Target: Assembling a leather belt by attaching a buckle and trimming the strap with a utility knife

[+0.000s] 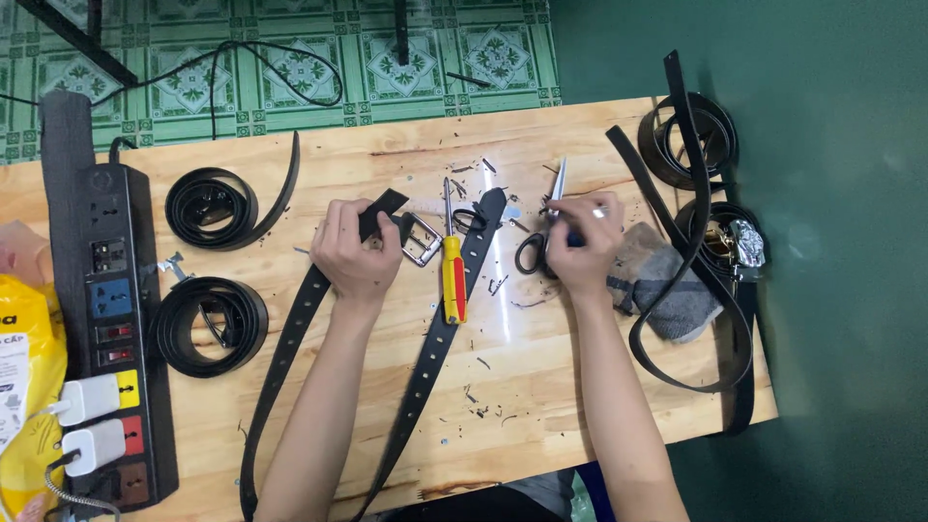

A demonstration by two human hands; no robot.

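My left hand [354, 253] grips the end of a long black belt [290, 348] near its silver buckle [421, 240] on the wooden table [541, 358]. A second black belt strap [435, 338] with punched holes runs down from the buckle toward the table's front edge. My right hand [580, 244] closes on a pair of scissors [537, 242] with black handles, its blades pointing away from me. Between both hands lies a screwdriver [453, 275] with a yellow and red handle.
Two coiled black belts [208, 208] [208, 324] lie at the left beside a black power strip [106, 319] with white plugs. More belts [691, 145] and a grey cloth [667, 280] sit at the right. A yellow bag [24, 387] is at far left. Leather scraps litter the table.
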